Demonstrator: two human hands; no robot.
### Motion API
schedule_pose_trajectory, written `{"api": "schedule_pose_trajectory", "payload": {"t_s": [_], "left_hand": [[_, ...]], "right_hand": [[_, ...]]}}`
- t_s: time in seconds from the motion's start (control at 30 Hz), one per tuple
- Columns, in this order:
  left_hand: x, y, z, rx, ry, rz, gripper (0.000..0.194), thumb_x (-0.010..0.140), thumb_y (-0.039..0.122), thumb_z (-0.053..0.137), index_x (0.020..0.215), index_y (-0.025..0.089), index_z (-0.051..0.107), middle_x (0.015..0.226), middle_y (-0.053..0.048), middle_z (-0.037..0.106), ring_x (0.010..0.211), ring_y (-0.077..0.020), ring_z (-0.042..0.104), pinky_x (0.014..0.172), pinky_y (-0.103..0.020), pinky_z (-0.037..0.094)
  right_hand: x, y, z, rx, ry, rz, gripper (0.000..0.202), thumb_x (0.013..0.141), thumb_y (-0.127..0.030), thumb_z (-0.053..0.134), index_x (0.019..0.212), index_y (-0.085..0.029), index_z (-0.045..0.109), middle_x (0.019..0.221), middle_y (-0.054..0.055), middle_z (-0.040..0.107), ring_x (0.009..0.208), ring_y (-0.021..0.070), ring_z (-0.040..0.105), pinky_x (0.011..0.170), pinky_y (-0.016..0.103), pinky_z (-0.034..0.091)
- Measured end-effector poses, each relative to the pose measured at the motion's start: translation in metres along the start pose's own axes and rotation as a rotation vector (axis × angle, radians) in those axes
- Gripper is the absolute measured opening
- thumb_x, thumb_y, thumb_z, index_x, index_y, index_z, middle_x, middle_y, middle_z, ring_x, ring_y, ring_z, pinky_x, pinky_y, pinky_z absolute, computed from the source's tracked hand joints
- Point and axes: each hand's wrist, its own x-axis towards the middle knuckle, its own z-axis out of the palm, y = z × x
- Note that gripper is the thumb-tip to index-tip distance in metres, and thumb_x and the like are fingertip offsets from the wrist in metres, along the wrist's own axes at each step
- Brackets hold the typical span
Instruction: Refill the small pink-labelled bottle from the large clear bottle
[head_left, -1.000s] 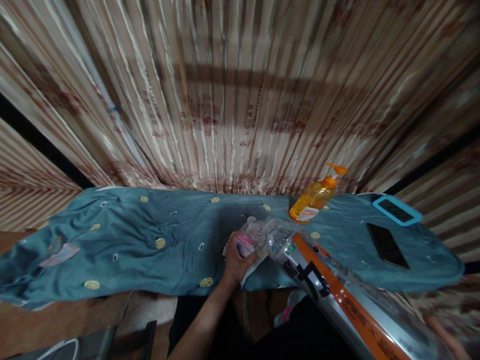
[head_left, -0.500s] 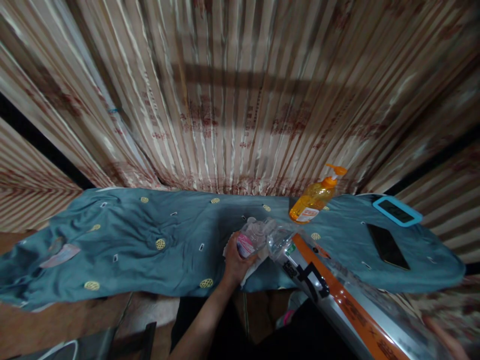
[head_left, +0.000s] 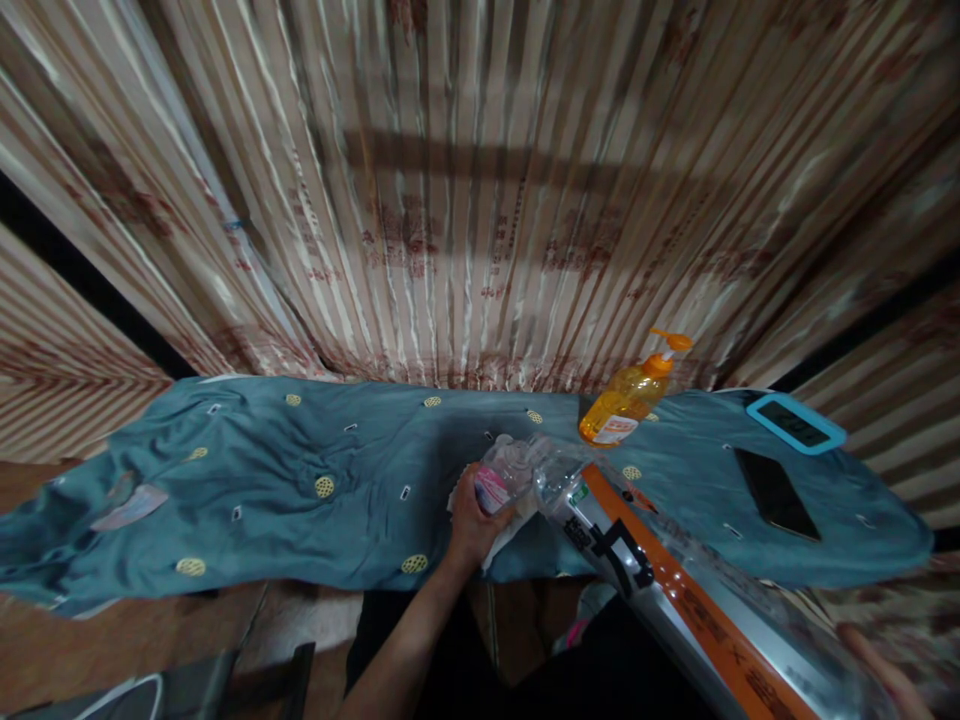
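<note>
My left hand [head_left: 472, 525] is closed around a small clear plastic bottle [head_left: 493, 487] with a pink-and-white label, held low over the cloth. A large clear plastic bottle [head_left: 675, 590] with an orange and silver label slants down from the lower right. Its neck meets the top of the small bottle; whether liquid runs between them I cannot tell. At the large bottle's base, my right hand [head_left: 874, 665] grips it, mostly hidden at the frame's lower right. Whitish tissue or cloth [head_left: 506, 540] lies beneath the small bottle.
Beyond the hands, an orange pump bottle [head_left: 619, 405] stands on the teal patterned cloth [head_left: 277, 500]. To the right lie a dark phone [head_left: 776, 492] and a blue-framed digital clock [head_left: 796, 422]. A striped curtain [head_left: 465, 200] hangs behind the cloth-covered surface.
Both hands keep the two bottles in nearly the same position, neck against top. Only the camera's view has shifted slightly.
</note>
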Motion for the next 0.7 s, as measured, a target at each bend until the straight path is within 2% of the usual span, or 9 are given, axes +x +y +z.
{"api": "schedule_pose_trajectory", "payload": {"t_s": [0.07,0.2,0.3,0.43,0.57,0.7], "left_hand": [[0.000,0.001,0.000,-0.002,-0.002,-0.041,0.084,0.060,0.030,0.104,0.136,0.025,0.068,0.142,-0.011,0.078,0.136,-0.0374,0.074,0.124,-0.059,0.056],[0.000,0.003,0.000,-0.022,-0.016,-0.043,0.084,0.060,0.032,0.103,0.136,0.024,0.067,0.141,-0.012,0.078,0.135,-0.0371,0.074,0.124,-0.058,0.056],[-0.001,0.002,0.000,-0.048,-0.015,-0.032,0.084,0.060,0.032,0.103,0.136,0.023,0.068,0.141,-0.014,0.078,0.134,-0.0385,0.074,0.122,-0.059,0.057],[-0.001,0.001,0.000,-0.052,-0.006,-0.020,0.084,0.059,0.030,0.105,0.135,0.023,0.069,0.141,-0.014,0.078,0.135,-0.0390,0.074,0.123,-0.060,0.056],[-0.001,0.003,-0.001,-0.043,-0.016,-0.011,0.085,0.061,0.032,0.105,0.136,0.024,0.068,0.141,-0.012,0.078,0.134,-0.0375,0.074,0.123,-0.058,0.057],[-0.001,0.005,-0.002,-0.039,-0.030,-0.013,0.088,0.061,0.033,0.105,0.139,0.024,0.066,0.141,-0.012,0.077,0.134,-0.0378,0.074,0.122,-0.058,0.057]], "right_hand": [[0.003,0.006,-0.004,-0.016,0.004,0.043,0.111,0.058,-0.094,0.089,0.153,-0.040,0.069,0.143,0.006,0.072,0.132,0.0447,0.067,0.120,0.078,0.054],[0.014,0.000,-0.006,-0.018,-0.068,0.102,0.083,0.075,-0.090,0.082,0.141,-0.040,0.077,0.131,0.006,0.076,0.127,0.0405,0.070,0.111,0.074,0.062],[0.018,-0.017,0.000,0.005,-0.087,0.102,0.076,0.084,-0.082,0.079,0.147,-0.040,0.073,0.143,0.006,0.073,0.141,0.0376,0.066,0.111,0.068,0.064],[0.022,-0.033,0.006,0.024,-0.117,0.099,0.085,0.086,-0.081,0.078,0.159,-0.041,0.064,0.164,0.005,0.061,0.161,0.0399,0.050,0.122,0.073,0.057],[0.026,-0.034,0.003,0.029,-0.150,0.099,0.079,0.082,-0.081,0.081,0.154,-0.049,0.068,0.166,-0.005,0.060,0.168,0.0407,0.041,0.128,0.069,0.054],[0.028,-0.035,0.001,0.026,-0.161,0.107,0.075,0.087,-0.078,0.079,0.154,-0.048,0.067,0.167,-0.006,0.059,0.168,0.0411,0.040,0.131,0.071,0.050]]}}
